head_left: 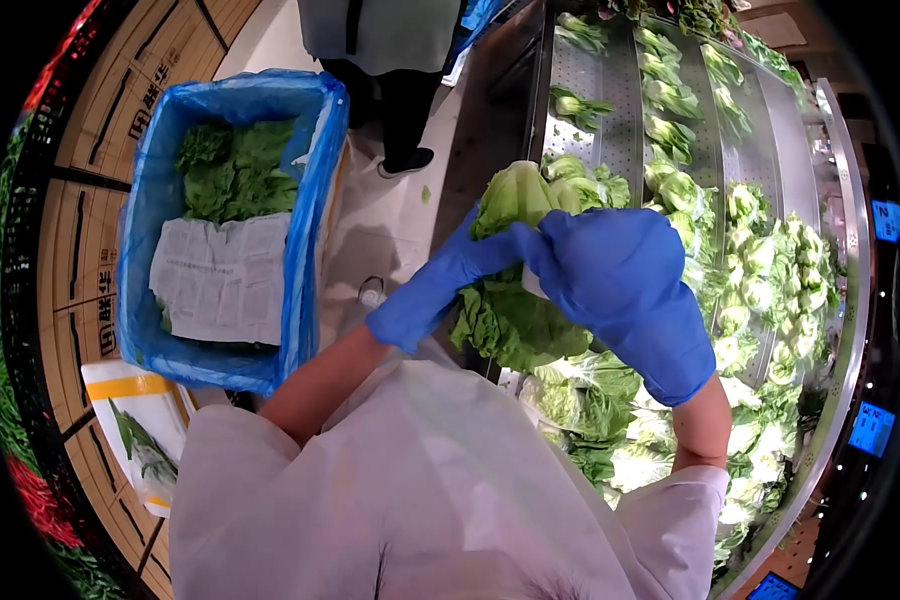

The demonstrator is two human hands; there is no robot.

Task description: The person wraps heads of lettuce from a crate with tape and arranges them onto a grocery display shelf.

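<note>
Between my hands, above the edge of the display shelf, is a head of leafy green lettuce [520, 325] with loose, ruffled leaves hanging toward me. My left hand [460, 262], in a blue glove, grips it from the left side. The blue-gloved right hand [615, 265] is closed over its right side, with the fingertips meeting the left thumb. A small white patch shows beneath the right fingers; I cannot tell what it is. Right at the far side of the hands, pale green leaves [515, 195] stick up, partly covered by the gloves.
A steel display shelf [620, 150] on the right carries rows of bok choy [670, 140] and lettuce heads. To the left stands a blue-lined crate [315, 230] with greens and a paper sheet [220, 280]. Cardboard boxes [75, 240] line the far left. Another person [380, 40] stands ahead.
</note>
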